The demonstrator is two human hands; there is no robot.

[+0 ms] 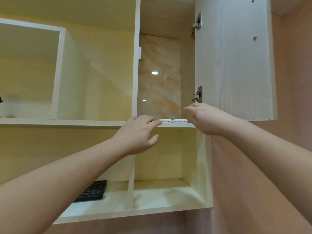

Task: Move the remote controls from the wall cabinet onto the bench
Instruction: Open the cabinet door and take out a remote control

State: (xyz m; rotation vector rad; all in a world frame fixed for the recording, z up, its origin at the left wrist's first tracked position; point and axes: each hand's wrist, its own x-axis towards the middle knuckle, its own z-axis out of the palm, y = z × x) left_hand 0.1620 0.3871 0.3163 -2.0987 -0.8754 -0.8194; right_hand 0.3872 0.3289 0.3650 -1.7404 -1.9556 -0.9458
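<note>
Nearest the camera, two bare forearms rise from the lower corners toward the open wall cabinet (136, 65). Behind the left forearm, on the lowest shelf, the corner of a black keyboard (93, 191) shows; it plays no part in the task.

The left hand (138, 132) is raised to the front edge of the middle shelf (175, 125). Its fingers are loosely spread and curved, thumb dropped below the shelf edge, fingertips reaching over the edge toward the nearer remote. It holds nothing. The posture appears set to close over a flat item from the front.

The right hand (202, 119) sits at the right end of the same shelf, just under the lower hinge (197, 95) of the swung-open cabinet door (234, 56). Its fingers are loosely curled and pointing inward; it is empty. In my judgement it is placed for the right-hand remote.

Two white remote controls (173, 121) lie flat, side by side and touching or nearly so, at the shelf's front edge between the hands. Only their thin front ends show: pale, rounded corners, small dark marks too small to identify. Their tops and length are hidden by the low viewpoint.

Beyond them, the compartment's back is a glossy marbled panel (158, 78) reflecting ceiling lights. The bench is not in view.
</note>
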